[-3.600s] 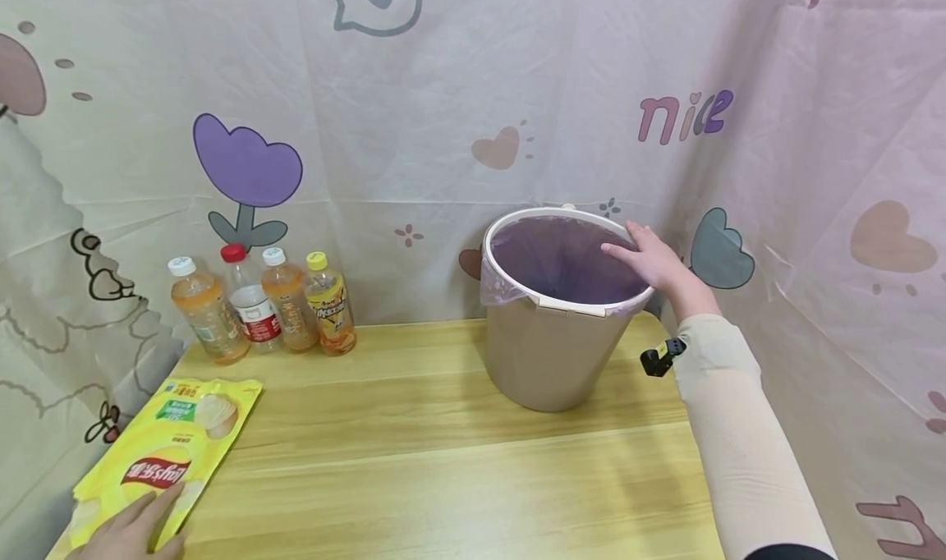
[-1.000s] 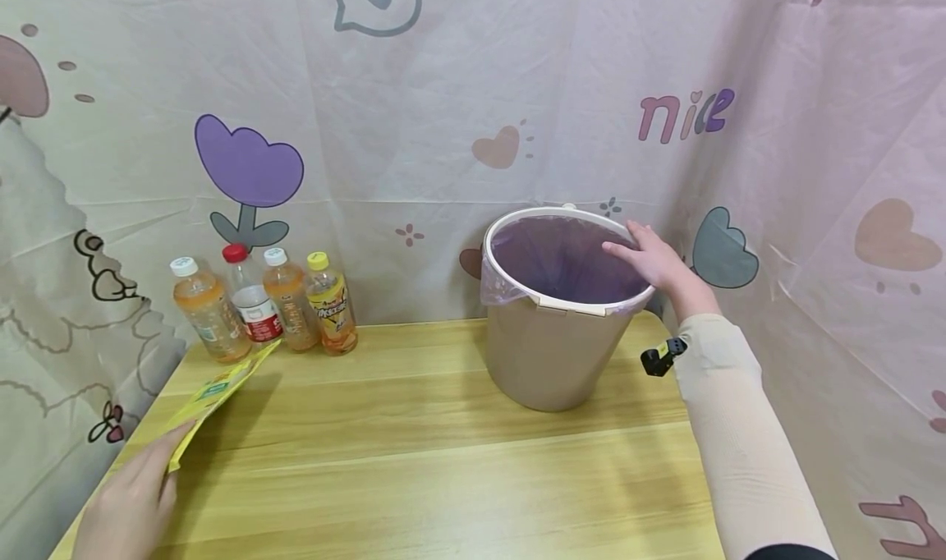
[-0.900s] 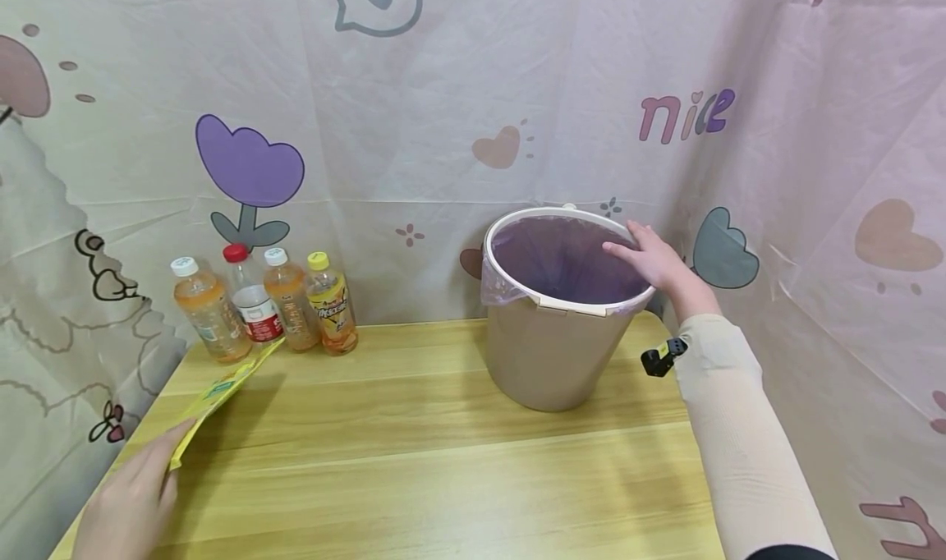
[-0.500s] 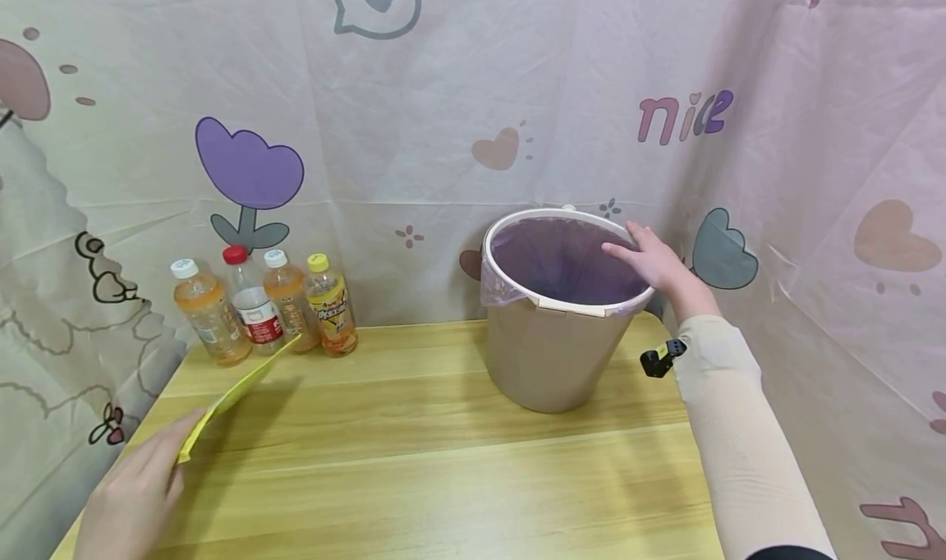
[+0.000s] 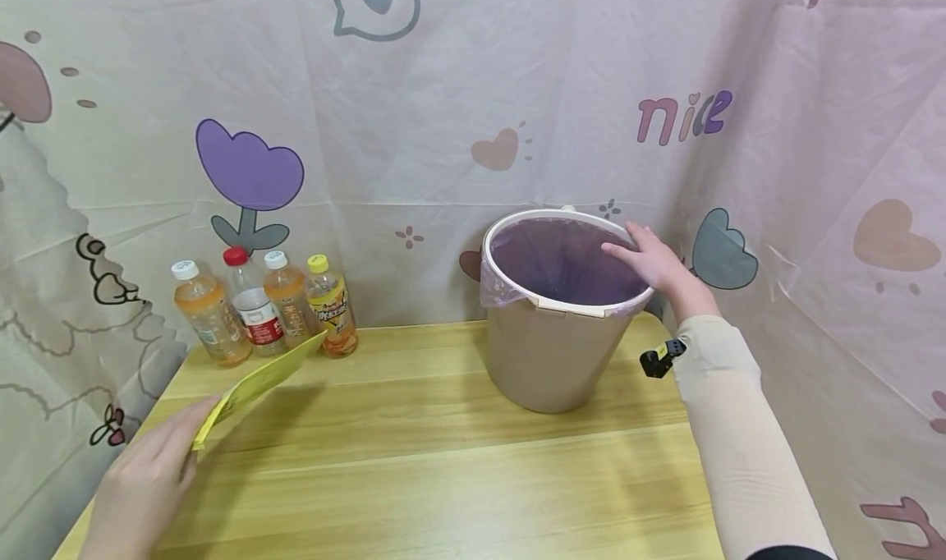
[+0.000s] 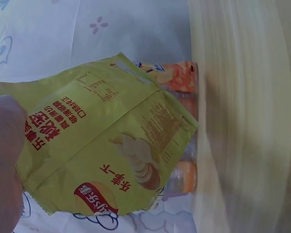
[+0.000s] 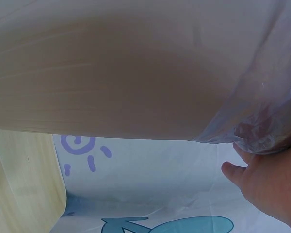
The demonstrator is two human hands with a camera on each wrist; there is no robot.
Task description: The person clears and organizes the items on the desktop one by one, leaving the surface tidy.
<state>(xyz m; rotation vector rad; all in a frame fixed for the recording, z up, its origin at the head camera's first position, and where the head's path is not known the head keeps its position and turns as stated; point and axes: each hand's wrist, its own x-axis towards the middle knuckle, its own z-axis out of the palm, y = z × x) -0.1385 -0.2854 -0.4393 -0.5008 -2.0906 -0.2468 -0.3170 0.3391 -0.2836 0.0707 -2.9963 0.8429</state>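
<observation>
My left hand (image 5: 148,474) pinches a yellow Lay's chip bag (image 5: 269,379) by its near edge, holding it up off the tabletop. In the left wrist view, the printed back of the chip bag (image 6: 102,136) faces the camera and hides parts of the bottles behind it. My right hand (image 5: 661,268) rests on the right side of the rim of a beige trash bin (image 5: 554,363). Its thumb stretches over the bin's opening. In the right wrist view, part of the right hand (image 7: 269,187) shows beside the clear purple liner (image 7: 262,121), its other fingers hidden.
Several drink bottles stand in a row at the back left: two with white caps (image 5: 185,271), one with a red cap (image 5: 236,256) and one with a yellow cap (image 5: 318,263). Printed cloth walls (image 5: 414,117) border the wooden table (image 5: 414,494).
The chip bag, flat on the table at first with my left hand over it, has been picked up and tilted, and has moved right and away from me. My right hand stays on the rim.
</observation>
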